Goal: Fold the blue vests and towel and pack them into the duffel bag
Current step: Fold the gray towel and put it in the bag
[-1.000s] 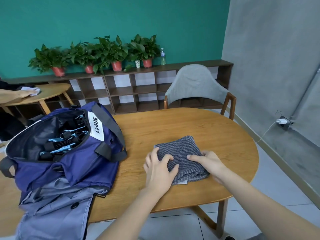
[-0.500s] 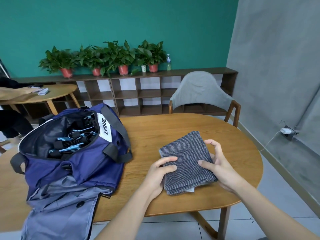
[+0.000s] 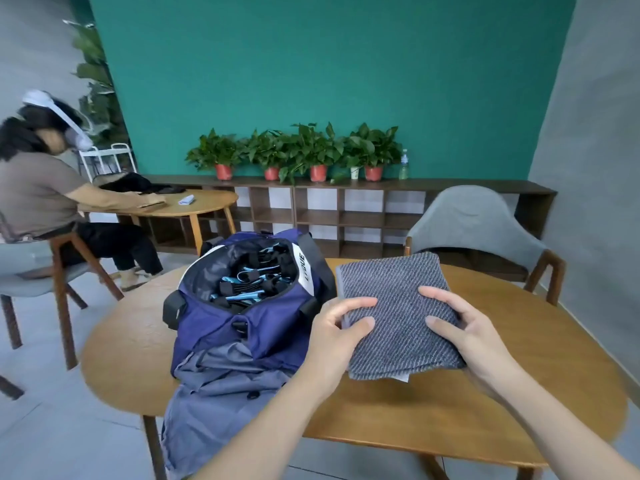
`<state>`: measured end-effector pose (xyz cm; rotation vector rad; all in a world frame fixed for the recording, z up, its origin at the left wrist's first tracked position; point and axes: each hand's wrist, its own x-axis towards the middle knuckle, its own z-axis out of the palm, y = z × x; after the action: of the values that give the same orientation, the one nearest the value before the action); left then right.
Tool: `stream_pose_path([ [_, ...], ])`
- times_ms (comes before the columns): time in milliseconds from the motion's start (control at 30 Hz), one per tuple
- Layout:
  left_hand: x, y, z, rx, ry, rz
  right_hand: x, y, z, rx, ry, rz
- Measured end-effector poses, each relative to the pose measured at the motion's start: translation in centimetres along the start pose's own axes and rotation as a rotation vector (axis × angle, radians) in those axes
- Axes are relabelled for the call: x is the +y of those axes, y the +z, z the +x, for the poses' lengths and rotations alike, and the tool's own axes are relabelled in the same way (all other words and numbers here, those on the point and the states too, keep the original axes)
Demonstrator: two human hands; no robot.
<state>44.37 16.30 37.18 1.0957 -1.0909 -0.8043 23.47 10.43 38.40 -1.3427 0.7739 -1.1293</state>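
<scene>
An oval wooden table (image 3: 450, 420) is seen bearing an open navy duffel bag (image 3: 242, 327), in which black and light-blue straps are packed. A grey-blue garment (image 3: 214, 389) is draped from the bag's near side over the table edge. A folded grey towel (image 3: 394, 306), diagonally ribbed, is held up above the table just right of the bag, gripped at its left edge by the left hand (image 3: 334, 336) and at its right edge by the right hand (image 3: 460, 327). White lettering on the bag's band is only partly legible.
</scene>
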Motion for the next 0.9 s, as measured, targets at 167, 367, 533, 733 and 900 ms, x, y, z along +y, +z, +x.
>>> stream_pose_path([
  [167,4.3,-7.9,0.9,0.106,0.237,0.301,-1.7,8.6,2.3,-0.146,-0.118,-0.003],
  [367,6.2,-17.5,5.5,0.270,0.326,0.669,-1.7,19.5,7.8,-0.240,-0.271,-0.282],
  [533,4.2,-22.2,11.0,0.254,0.211,0.854,1.3,26.7,13.7,-0.171,-0.233,-0.412],
  [733,1.6,-23.2,15.8,0.132,0.060,0.839,3.6,28.1,17.6,-0.083,-0.034,-0.484],
  [900,-1.6,-24.2,17.3,0.019,-0.014,0.964,4.7,26.7,19.6,-0.165,0.136,-0.682],
])
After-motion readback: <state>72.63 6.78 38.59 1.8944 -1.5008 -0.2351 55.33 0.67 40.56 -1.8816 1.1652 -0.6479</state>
